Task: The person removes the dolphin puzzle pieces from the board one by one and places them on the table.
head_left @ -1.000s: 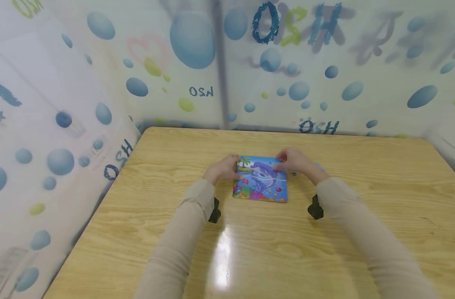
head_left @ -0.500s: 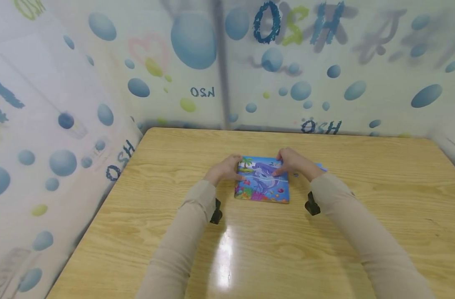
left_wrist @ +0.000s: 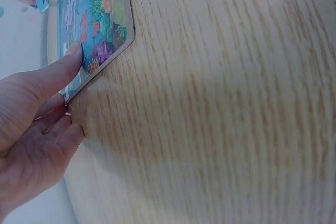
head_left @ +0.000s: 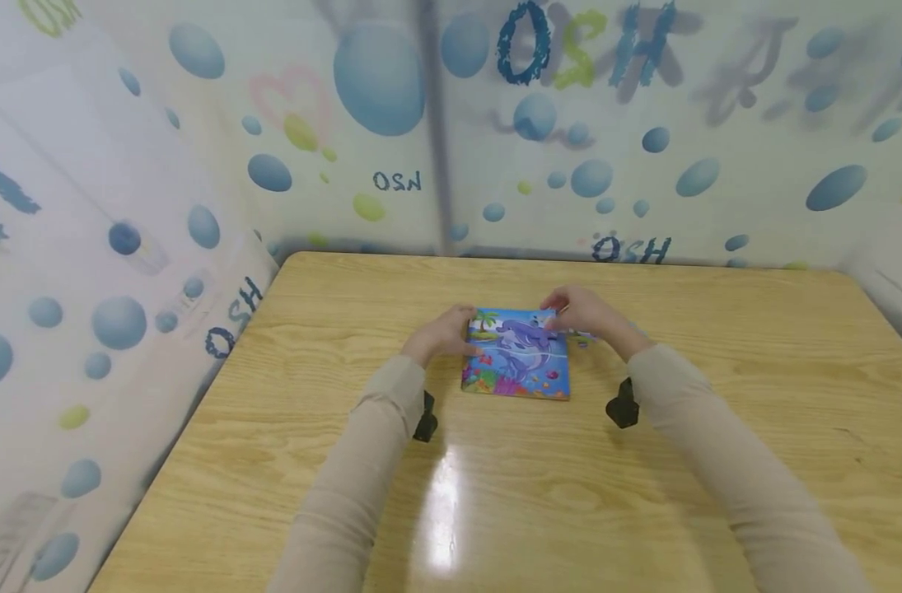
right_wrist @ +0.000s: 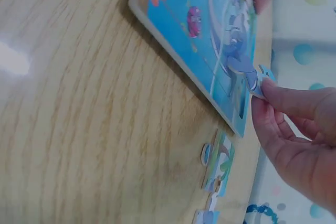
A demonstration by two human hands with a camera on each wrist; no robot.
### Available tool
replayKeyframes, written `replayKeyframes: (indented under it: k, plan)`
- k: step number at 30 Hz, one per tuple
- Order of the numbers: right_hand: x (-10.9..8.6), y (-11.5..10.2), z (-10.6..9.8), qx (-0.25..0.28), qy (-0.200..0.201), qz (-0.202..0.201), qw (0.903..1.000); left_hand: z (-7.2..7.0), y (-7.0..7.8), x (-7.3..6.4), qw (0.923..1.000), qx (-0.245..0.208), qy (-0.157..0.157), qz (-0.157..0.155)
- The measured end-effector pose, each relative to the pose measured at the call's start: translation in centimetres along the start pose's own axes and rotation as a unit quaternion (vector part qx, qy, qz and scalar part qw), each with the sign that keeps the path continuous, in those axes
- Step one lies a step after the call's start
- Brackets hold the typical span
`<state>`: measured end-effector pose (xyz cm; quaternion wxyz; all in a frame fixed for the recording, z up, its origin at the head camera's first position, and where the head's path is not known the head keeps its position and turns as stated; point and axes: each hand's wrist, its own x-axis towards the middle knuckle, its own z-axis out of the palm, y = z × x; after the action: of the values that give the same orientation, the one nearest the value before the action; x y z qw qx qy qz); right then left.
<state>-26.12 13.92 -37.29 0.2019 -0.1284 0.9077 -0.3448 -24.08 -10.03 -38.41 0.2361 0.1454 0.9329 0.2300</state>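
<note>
A square jigsaw puzzle board (head_left: pixel 513 380) with a dolphin and sea picture lies flat on the table. My left hand (head_left: pixel 443 333) grips its left edge; in the left wrist view the thumb (left_wrist: pixel 68 65) lies on the picture and the other fingers are at the edge. My right hand (head_left: pixel 587 316) is over the board's far right corner. Between thumb and fingertips it pinches a small blue puzzle piece (right_wrist: pixel 257 86), tilted above the board. An open recess (right_wrist: pixel 242 100) shows in the board near that corner. Fingers partly cover the piece.
Loose puzzle pieces (right_wrist: pixel 219 162) lie on the wooden table (head_left: pixel 525 486) just right of the board, partly behind my right hand in the head view. A patterned curtain-like wall (head_left: pixel 495 148) stands behind the table's far edge.
The right hand, which had pressed its thumb on the board half a second ago, has lifted slightly, and a piece is tilted up in its fingers. The left hand keeps its hold.
</note>
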Motion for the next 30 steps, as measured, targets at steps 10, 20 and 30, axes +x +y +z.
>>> replayKeyframes:
  k: [10, 20, 30]
  plan:
    - [-2.1, 1.4, -2.2, 0.056, 0.001, 0.014, 0.9983, 0.0, 0.1, 0.0, 1.0000, -0.006, 0.002, -0.001]
    - [-4.3, 4.6, -4.7, 0.079, 0.015, 0.043, 0.9959, 0.0, 0.0, 0.1, 1.0000, -0.003, 0.001, -0.005]
    - [-6.7, 9.3, -6.6, 0.133, 0.043, 0.090, 0.9861, 0.0, 0.0, 0.0, 1.0000, 0.005, 0.002, 0.002]
